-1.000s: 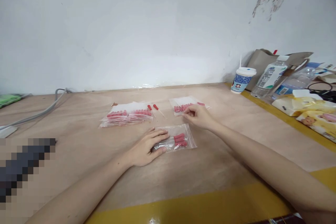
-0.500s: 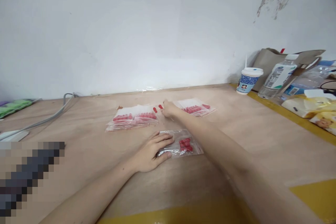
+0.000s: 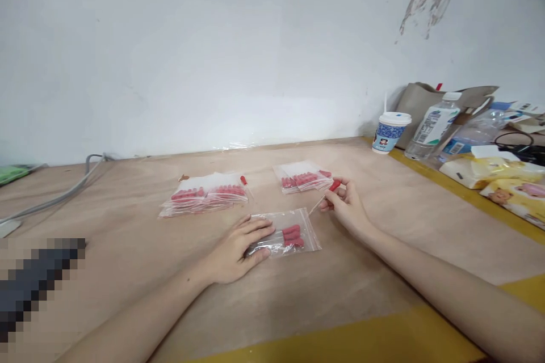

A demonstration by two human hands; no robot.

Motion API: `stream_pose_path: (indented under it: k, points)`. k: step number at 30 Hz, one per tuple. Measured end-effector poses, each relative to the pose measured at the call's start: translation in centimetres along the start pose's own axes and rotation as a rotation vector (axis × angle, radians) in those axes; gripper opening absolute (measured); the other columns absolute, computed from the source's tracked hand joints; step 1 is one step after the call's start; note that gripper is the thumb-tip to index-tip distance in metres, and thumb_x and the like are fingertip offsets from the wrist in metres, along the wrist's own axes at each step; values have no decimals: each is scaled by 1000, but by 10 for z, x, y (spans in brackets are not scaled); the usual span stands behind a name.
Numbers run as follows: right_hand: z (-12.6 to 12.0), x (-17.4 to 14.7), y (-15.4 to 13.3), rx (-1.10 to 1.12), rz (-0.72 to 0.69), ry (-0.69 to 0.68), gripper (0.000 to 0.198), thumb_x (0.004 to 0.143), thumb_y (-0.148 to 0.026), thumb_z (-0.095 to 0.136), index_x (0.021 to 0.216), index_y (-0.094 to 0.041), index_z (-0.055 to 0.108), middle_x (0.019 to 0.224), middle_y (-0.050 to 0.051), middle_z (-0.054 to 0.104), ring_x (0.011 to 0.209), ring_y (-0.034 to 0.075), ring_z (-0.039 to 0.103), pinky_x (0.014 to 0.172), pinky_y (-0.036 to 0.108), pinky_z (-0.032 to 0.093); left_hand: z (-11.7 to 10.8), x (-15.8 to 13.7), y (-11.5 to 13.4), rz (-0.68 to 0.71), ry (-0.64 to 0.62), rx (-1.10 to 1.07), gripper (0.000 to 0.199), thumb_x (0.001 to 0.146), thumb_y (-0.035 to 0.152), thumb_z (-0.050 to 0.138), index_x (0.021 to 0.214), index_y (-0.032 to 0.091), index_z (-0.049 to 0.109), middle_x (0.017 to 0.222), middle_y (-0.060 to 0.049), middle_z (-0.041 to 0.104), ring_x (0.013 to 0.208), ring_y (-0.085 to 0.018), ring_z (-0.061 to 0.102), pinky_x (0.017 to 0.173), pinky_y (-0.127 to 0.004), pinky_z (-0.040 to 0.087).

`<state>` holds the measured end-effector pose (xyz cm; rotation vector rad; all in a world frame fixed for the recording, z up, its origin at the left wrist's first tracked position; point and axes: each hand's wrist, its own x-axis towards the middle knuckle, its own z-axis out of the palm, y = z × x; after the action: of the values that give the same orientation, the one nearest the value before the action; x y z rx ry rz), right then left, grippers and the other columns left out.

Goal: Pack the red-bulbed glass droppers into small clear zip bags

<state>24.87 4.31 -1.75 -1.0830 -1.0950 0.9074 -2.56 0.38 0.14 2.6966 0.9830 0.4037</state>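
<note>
My left hand (image 3: 243,245) lies flat with its fingers spread over the left part of a clear zip bag (image 3: 272,249). Inside that bag, several red dropper bulbs (image 3: 293,236) show towards the right end. My right hand (image 3: 344,204) pinches a dropper (image 3: 335,185) by its red bulb. The dropper's thin clear tube slants down to the left, its tip close to the bag's upper right corner. Whether the tip touches the bag I cannot tell.
Behind the bag lie a left stack of filled zip bags (image 3: 204,202) and a right stack (image 3: 293,173). A single red-bulbed dropper (image 3: 243,180) rests beside the left stack. Far right are a paper cup (image 3: 389,133), a plastic bottle (image 3: 434,127) and yellow packets (image 3: 511,190). A grey cable (image 3: 59,197) runs along the left.
My right hand has moved right and nearer from between the stacks, bringing one dropper along. One loose dropper remains by the left stack. My left hand stays on the bag; the view has shifted slightly.
</note>
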Motion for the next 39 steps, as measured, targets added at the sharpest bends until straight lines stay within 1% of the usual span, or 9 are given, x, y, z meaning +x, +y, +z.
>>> stream_pose_path:
  k: [7, 13, 16, 20, 24, 27, 30, 33, 39]
  points:
    - [17, -17, -2, 166, 149, -106, 39, 67, -34, 60, 92, -25, 32, 63, -7, 54, 54, 16, 61, 57, 33, 52, 1, 0, 1, -5, -3, 3, 41, 91, 36, 42, 131, 26, 41, 136, -5, 42, 126, -22, 35, 106, -47, 24]
    - [12, -25, -1, 156, 155, -194, 46, 65, -42, 66, 92, -25, 33, 64, -5, 59, 58, 17, 63, 57, 32, 51, 1, 0, 2, -14, 9, -4, 40, 90, 36, 42, 129, 25, 43, 134, -6, 43, 125, -23, 37, 106, -46, 25]
    - [7, -21, -1, 185, 220, -221, 48, 62, -45, 69, 88, -24, 35, 68, -4, 61, 62, 16, 64, 64, 33, 51, 0, 0, 3, -6, 16, -10, 41, 90, 36, 43, 130, 25, 41, 134, -6, 43, 125, -23, 37, 106, -46, 25]
    - [-5, -13, 0, 5, 250, -404, 39, 60, -42, 71, 81, -19, 48, 77, 2, 64, 68, 14, 62, 68, 30, 49, -1, 0, 3, -6, 28, -14, 44, 90, 36, 43, 132, 25, 37, 135, -6, 42, 124, -22, 38, 105, -45, 27]
    - [-11, -11, 2, -299, 73, -530, 27, 64, -35, 69, 80, -15, 63, 67, 0, 61, 58, 10, 53, 56, 24, 42, -1, 0, 3, 2, 43, -6, 45, 90, 36, 43, 133, 25, 35, 135, -7, 42, 124, -24, 38, 104, -46, 28]
    - [-6, -13, 1, -454, -95, -534, 21, 68, -32, 65, 82, -17, 68, 63, -1, 59, 53, 9, 45, 50, 22, 36, 0, 0, 3, 10, 55, -2, 45, 90, 35, 43, 133, 25, 36, 134, -7, 43, 123, -23, 39, 104, -46, 29]
    - [2, -15, 0, -546, -172, -532, 18, 72, -28, 61, 83, -18, 71, 66, 1, 61, 54, 9, 45, 50, 22, 35, 0, 0, 3, 0, 47, 0, 44, 90, 35, 43, 132, 24, 36, 134, -6, 43, 123, -23, 38, 104, -46, 28]
    - [9, -14, 2, -554, -111, -525, 18, 72, -28, 59, 80, -17, 71, 65, 2, 64, 53, 10, 47, 49, 22, 35, 0, 0, 3, -12, 28, -2, 45, 90, 35, 44, 133, 24, 36, 134, -6, 43, 124, -23, 38, 106, -45, 26]
    - [14, -14, 8, -519, -45, -376, 23, 64, -37, 67, 66, -14, 63, 56, 1, 59, 49, 10, 47, 45, 22, 35, 0, 1, 3, 1, 40, -21, 46, 90, 34, 44, 133, 24, 34, 131, -6, 45, 122, -23, 39, 106, -46, 26]
